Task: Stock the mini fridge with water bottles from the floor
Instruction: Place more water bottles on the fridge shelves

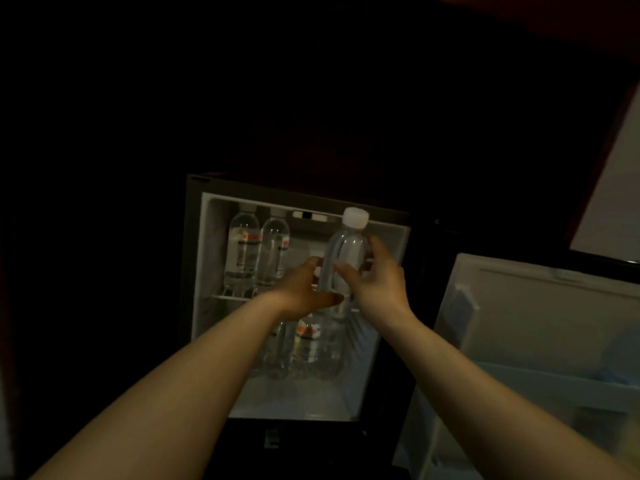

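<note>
Dim room. Water bottle (pixel 347 249), white cap, upright at frame centre, before open mini fridge (pixel 207 258). Right hand (pixel 379 277) grips its upper body; left hand (pixel 304 289) grips lower part. Two stocked bottles (pixel 244 249) upper-left inside; lower bottles (pixel 308 344) beneath.

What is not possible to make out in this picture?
Head view:
- Labels on upper-shelf bottles: too blurred to read.
- Lower-shelf bottles: tops hidden behind the left hand.
- Held bottle: lower part covered by left hand and right hand.
- Floor around the fridge: lost in darkness.
</note>
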